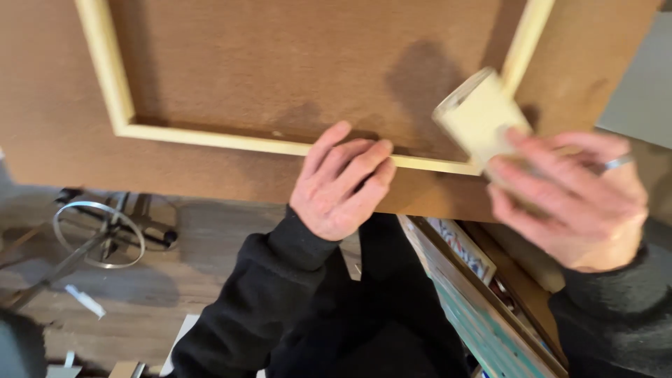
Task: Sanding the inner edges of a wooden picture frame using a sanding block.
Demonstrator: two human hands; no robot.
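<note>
A brown board lies flat in front of me with a pale wooden frame resting on it. My left hand lies flat on the frame's near strip and the board's front edge, fingers together. My right hand grips a pale cream block, tilted, over the frame's near right corner. A ring shows on one finger of that hand. Both arms wear black sleeves.
Below the board's edge is a wooden floor with a metal stool base and ring at the left and a small white scrap. Stacked framed pictures lean at the lower right. A grey surface shows at the far right.
</note>
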